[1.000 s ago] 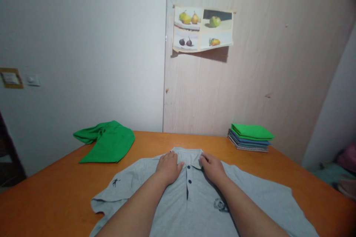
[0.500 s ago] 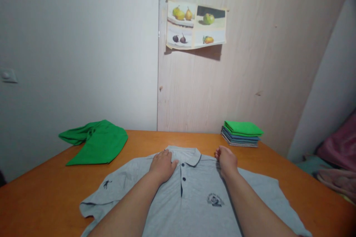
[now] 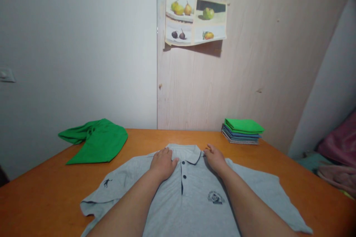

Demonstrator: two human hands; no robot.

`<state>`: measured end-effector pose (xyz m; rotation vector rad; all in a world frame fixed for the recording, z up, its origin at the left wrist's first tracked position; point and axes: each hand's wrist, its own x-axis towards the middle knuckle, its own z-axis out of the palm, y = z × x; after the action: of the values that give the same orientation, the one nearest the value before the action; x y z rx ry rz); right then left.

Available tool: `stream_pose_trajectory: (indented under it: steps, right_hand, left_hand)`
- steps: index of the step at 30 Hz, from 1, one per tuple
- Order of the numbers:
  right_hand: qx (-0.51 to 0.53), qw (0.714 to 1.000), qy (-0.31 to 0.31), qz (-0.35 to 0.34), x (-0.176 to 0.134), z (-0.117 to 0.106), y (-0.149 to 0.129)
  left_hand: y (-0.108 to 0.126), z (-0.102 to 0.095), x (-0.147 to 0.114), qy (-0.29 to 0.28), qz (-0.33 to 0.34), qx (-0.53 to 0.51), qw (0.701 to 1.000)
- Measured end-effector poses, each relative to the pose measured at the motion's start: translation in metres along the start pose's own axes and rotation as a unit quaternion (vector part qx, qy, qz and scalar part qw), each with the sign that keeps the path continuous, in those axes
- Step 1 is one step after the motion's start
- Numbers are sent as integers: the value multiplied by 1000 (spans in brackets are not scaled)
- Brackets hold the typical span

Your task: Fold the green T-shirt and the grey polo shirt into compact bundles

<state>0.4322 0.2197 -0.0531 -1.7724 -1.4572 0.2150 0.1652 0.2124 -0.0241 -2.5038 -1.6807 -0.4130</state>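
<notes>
A light grey polo shirt (image 3: 194, 200) lies spread face up before me, collar at the far side, with dark buttons and a dark print on its chest. My left hand (image 3: 163, 163) rests flat on it beside the left part of the collar, fingers stretched out and thumb apart. My right hand (image 3: 216, 160) is at the shoulder on the other side of the collar, fingertips touching or very close to the fabric. Its fingers are bent, with a small gap between them. Both forearms cover parts of the shirt, and its lower end is out of view.
On the orange-brown table (image 3: 36, 196), a crumpled green cloth (image 3: 102, 142) lies at the back left. A stack of folded cloths (image 3: 242, 132), bright green on top, stands at the back right. A fruit picture sheet (image 3: 195, 20) hangs on the panel behind. Pinkish fabric (image 3: 340, 137) lies beyond the right edge.
My right hand has moved left along the shoulder towards the collar, and its closed fingers have loosened. My left hand stays in place. The view has shifted slightly.
</notes>
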Motion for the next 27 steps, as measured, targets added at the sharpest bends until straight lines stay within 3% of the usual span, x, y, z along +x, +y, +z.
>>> stream_pose_trajectory:
  steps: [5,19,24,27]
  right_hand:
    - [-40,999,-11,1,-8,-5,-11]
    - [-81,993,-25,-78,-23,-7,-27]
    - [-41,995,2,-90,-22,-4,-27]
    - [52,996,42,-59,-17,-3,-22]
  left_hand:
    - [1,0,0,-1,-6,1,1000]
    - [2,3,-1,1,-11,-40,999]
    - [2,2,-1,-2,-13,-38,999]
    - [2,3,-1,4,-8,-34,999]
